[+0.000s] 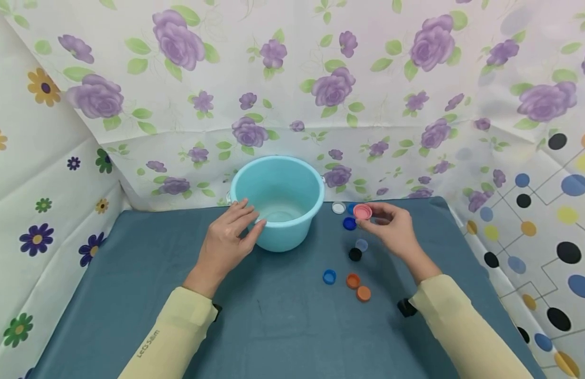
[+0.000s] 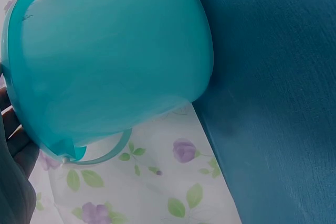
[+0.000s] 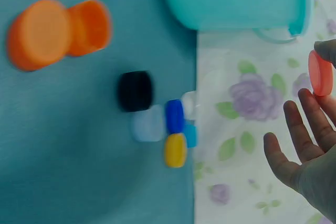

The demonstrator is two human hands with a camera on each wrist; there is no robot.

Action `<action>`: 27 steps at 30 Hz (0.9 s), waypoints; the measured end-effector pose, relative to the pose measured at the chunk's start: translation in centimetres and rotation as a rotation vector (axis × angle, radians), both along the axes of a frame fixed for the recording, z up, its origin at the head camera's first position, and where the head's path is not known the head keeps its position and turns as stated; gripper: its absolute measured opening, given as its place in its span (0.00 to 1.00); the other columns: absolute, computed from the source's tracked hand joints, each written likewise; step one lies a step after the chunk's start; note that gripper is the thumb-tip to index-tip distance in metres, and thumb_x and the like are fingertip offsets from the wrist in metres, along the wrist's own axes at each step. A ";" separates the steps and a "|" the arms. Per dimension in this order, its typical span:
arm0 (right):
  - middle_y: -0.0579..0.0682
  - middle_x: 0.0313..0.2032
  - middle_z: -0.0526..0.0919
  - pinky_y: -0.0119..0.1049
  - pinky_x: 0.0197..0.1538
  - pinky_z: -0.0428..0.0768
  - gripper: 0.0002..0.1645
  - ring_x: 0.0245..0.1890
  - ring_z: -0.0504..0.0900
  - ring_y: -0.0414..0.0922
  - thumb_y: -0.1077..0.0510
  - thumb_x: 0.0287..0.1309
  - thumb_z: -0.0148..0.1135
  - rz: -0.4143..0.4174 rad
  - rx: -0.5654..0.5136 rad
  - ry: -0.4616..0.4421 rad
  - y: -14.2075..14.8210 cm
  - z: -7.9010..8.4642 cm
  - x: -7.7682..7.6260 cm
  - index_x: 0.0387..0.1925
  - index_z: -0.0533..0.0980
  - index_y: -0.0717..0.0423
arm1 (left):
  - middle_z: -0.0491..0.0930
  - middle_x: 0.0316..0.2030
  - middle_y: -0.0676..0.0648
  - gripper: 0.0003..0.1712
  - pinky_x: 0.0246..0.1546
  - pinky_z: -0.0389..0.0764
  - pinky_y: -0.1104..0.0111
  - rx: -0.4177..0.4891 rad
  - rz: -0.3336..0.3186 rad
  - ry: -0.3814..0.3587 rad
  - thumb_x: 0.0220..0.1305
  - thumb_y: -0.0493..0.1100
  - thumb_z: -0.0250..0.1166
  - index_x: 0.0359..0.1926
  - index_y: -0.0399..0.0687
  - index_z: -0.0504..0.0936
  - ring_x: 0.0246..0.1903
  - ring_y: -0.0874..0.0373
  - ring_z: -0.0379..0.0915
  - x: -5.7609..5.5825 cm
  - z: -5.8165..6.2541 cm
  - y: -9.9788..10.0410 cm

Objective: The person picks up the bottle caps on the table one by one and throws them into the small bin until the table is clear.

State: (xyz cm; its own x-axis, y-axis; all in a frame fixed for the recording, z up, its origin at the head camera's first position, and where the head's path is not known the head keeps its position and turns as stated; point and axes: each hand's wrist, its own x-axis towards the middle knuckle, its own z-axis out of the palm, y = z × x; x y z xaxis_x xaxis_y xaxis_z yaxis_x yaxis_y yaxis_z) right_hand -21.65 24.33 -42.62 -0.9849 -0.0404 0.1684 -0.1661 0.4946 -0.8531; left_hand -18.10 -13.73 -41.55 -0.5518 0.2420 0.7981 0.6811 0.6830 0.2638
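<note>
A light blue bucket (image 1: pixel 285 236) stands upright at the back of the cloth-covered table. My left hand (image 1: pixel 228 237) is at its front left rim, fingers fairly straight over the edge; in the left wrist view those fingers (image 2: pixel 18 142) lie beside the rim. My right hand (image 1: pixel 394 229) pinches a pink bottle cap (image 1: pixel 362 212) between thumb and fingers, raised above the table right of the bucket. Below it lie a dark blue cap (image 1: pixel 349 223), a white cap (image 1: pixel 338 208), a clear cap (image 1: pixel 362 245) and a black cap (image 1: pixel 355 255). The right wrist view also shows a yellow cap (image 3: pixel 175 150).
Nearer the front lie a blue cap (image 1: pixel 329 277) and two orange caps, one hollow side up (image 1: pixel 353 280) and one top up (image 1: pixel 363 293). The bucket's handle (image 2: pixel 113 150) hangs at its side. Flowered sheets (image 1: pixel 292 105) enclose the table's back and sides.
</note>
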 end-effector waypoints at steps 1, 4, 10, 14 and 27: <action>0.43 0.45 0.82 0.43 0.54 0.83 0.29 0.46 0.79 0.39 0.37 0.43 0.70 0.000 0.004 0.006 -0.2 0.4 -0.2 0.48 0.78 0.40 | 0.84 0.43 0.39 0.16 0.65 0.73 0.59 0.000 0.001 0.001 0.56 0.46 0.69 0.42 0.41 0.86 0.55 0.45 0.75 0.0 0.0 0.0; 0.43 0.45 0.81 0.35 0.51 0.85 0.28 0.45 0.80 0.38 0.38 0.45 0.70 0.011 0.013 0.025 -0.9 1.8 -0.5 0.49 0.78 0.41 | 0.84 0.42 0.39 0.16 0.65 0.73 0.59 -0.001 0.002 0.006 0.56 0.46 0.69 0.41 0.40 0.86 0.55 0.45 0.75 0.0 -0.1 -0.1; 0.44 0.45 0.82 0.37 0.52 0.85 0.27 0.45 0.80 0.38 0.42 0.46 0.71 0.049 -0.014 0.048 -1.9 4.0 -1.1 0.49 0.79 0.44 | 0.84 0.42 0.39 0.15 0.65 0.73 0.59 -0.009 0.002 0.009 0.56 0.45 0.69 0.41 0.40 0.86 0.55 0.45 0.75 -0.1 -0.1 0.0; 0.42 0.45 0.81 0.42 0.54 0.84 0.28 0.46 0.79 0.37 0.39 0.44 0.71 0.064 -0.025 0.067 -2.4 4.3 -2.0 0.48 0.79 0.41 | 0.84 0.42 0.40 0.16 0.65 0.73 0.59 -0.009 0.001 0.004 0.56 0.46 0.68 0.41 0.40 0.86 0.55 0.46 0.75 -0.1 -0.1 -0.1; 0.37 0.44 0.81 0.43 0.55 0.82 0.27 0.46 0.78 0.35 0.36 0.41 0.71 0.096 0.041 0.077 -5.2 6.4 -3.3 0.46 0.79 0.36 | 0.84 0.42 0.41 0.16 0.66 0.72 0.60 -0.005 -0.004 0.001 0.56 0.46 0.68 0.42 0.40 0.86 0.55 0.46 0.75 -0.1 -0.2 -0.2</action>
